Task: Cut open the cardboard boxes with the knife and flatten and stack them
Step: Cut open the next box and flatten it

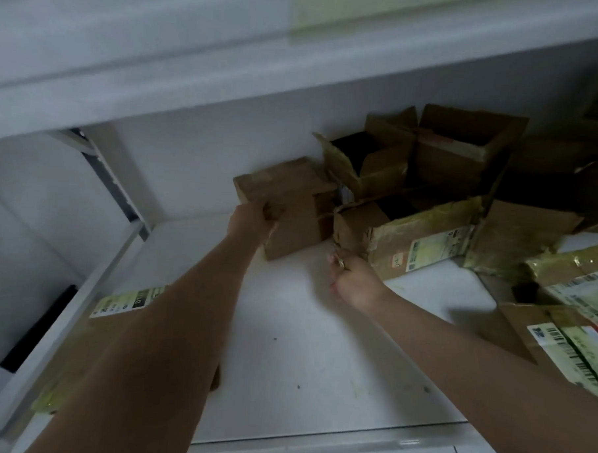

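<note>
Head cam, single view.
Looks forward and down from close above the worktop, toward the wall; slight blur.

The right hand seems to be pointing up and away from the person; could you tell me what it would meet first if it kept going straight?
Most likely the near corner of the labelled open box just beyond the right hand, though depth is unclear.

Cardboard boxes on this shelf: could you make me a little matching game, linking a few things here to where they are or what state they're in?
Things:
1. small closed box
2. labelled box
3. flattened cardboard
4. right hand

States:
A. lying partly under the left forearm
B. gripped by the left hand
C. top flaps open, beside the right hand
D. curled round a small object

Pairs: 1-B, 2-C, 3-A, 4-D
</note>
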Available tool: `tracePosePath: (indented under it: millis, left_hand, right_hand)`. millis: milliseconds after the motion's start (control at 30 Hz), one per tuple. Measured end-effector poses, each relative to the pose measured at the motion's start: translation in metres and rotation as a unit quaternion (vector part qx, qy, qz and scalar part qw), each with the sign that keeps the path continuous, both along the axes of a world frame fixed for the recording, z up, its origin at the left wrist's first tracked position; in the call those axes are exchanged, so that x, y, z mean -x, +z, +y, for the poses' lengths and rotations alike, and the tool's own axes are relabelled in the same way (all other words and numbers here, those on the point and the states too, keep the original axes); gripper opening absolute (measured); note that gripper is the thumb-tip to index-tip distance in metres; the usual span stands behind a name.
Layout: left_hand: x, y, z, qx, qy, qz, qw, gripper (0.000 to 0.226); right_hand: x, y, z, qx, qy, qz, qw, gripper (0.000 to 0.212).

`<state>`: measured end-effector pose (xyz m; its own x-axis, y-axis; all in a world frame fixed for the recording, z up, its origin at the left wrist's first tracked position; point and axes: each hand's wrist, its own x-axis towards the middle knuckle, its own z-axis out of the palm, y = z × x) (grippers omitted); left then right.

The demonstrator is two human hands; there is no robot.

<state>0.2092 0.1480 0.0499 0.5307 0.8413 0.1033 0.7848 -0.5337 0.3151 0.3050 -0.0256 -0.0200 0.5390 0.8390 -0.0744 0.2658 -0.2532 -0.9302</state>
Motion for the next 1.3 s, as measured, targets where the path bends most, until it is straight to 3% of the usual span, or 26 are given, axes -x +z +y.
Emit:
tracePosePath:
  millis: [67, 167, 333, 433, 533, 667, 867, 967, 1033, 1167, 1300]
  left_hand:
    - [0.002, -0.006, -0.006, -0.044, -0.013, -0.008, 0.999, 0.036]
    - [0.017, -0.006, -0.016, -0.075, -0.024, -0.022, 0.997, 0.046]
    - [0.064, 0.027, -0.025, -0.138, -0.012, -0.044, 0.989, 0.026]
    - [0.086, 0.056, -0.044, -0.151, -0.002, -0.024, 0.988, 0.036]
    - [0.099, 0.073, -0.08, -0.157, -0.023, 0.011, 0.987, 0.049]
    - [0.105, 0.071, -0.146, -0.201, -0.072, 0.022, 0.977, 0.046]
    - [0.094, 0.046, -0.224, -0.123, -0.099, -0.001, 0.987, 0.041]
    - [0.103, 0.038, -0.22, -0.155, -0.114, -0.018, 0.981, 0.04]
    - [0.113, 0.036, -0.206, -0.162, -0.108, 0.0, 0.981, 0.066]
    - [0.129, 0.028, -0.18, -0.079, -0.07, -0.012, 0.994, 0.106]
    - [0.144, 0.011, -0.158, 0.062, -0.066, 0.002, 0.996, 0.096]
  right_hand:
    - [-0.002, -0.004, -0.001, 0.003, -0.006, 0.02, 1.0, 0.014]
    - [0.0, -0.003, -0.004, 0.027, 0.005, 0.013, 1.0, 0.019]
    - [0.016, 0.007, -0.007, -0.011, -0.004, 0.055, 0.998, 0.026]
    - [0.032, 0.014, -0.013, -0.037, -0.024, 0.071, 0.997, 0.024]
    - [0.05, 0.029, -0.027, -0.081, -0.067, 0.019, 0.994, 0.015]
    - [0.07, 0.043, -0.059, -0.126, -0.115, 0.014, 0.985, 0.021]
    - [0.075, 0.036, -0.119, -0.025, -0.199, 0.035, 0.979, 0.025]
    - [0.076, 0.027, -0.148, 0.037, -0.195, 0.013, 0.98, 0.037]
    - [0.078, 0.019, -0.162, 0.069, -0.181, 0.022, 0.981, 0.036]
    - [0.083, 0.009, -0.177, 0.097, -0.169, 0.054, 0.979, 0.028]
    - [0.083, 0.012, -0.182, 0.096, -0.151, 0.062, 0.982, 0.026]
